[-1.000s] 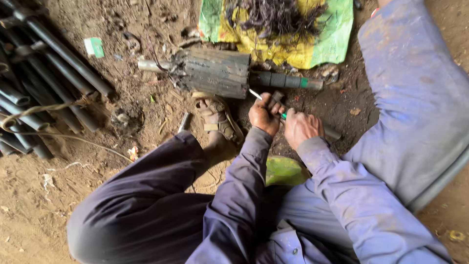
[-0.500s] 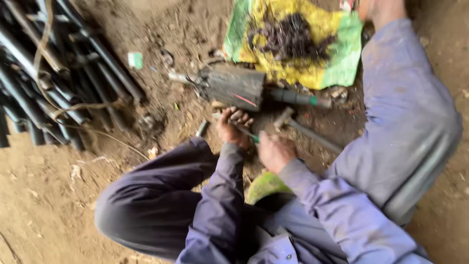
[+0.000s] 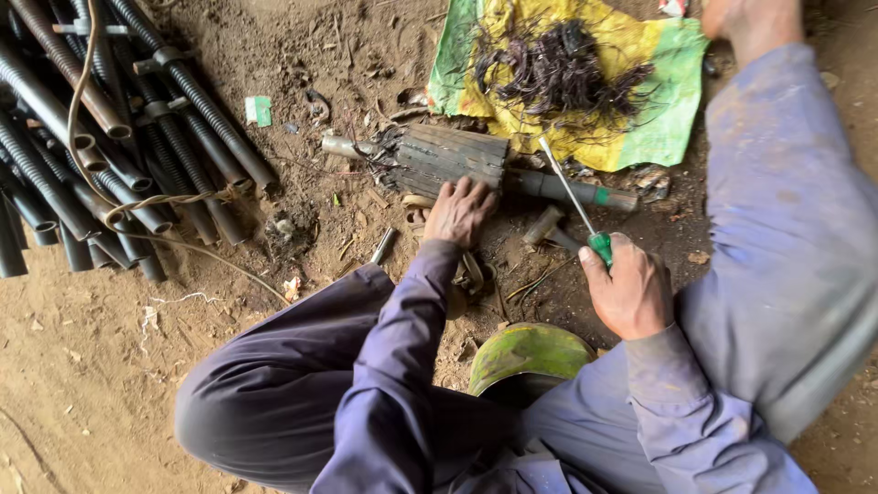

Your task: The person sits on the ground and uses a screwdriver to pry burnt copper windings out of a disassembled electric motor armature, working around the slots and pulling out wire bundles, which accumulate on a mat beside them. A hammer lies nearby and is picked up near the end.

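The ground (image 3: 137, 384) was bare dirt, and a pile of dark pipes (image 3: 91, 137) lay at the far left. A yellow and green sheet (image 3: 668, 128) lay at the top with a heap of dark wire (image 3: 558, 73) on it. It looked like a lot of wire had been pulled out already, and more work was left, because some thin strands showed at the left end of the rotor (image 3: 457, 157). The rotor lay on the ground just below the sheet, in front of the person's knees. Its long side ran left to right, with its thin shaft (image 3: 567, 190) pointing right and a short stub pointing left. The left hand (image 3: 460, 210) lay flat and open on the rotor, fingers spread, pressing it down. The right hand (image 3: 629, 291) was closed tight around the green handle of a screwdriver (image 3: 572, 197). Its tip pointed up and left, just above the shaft. A small hammer (image 3: 547, 226) lay close by.
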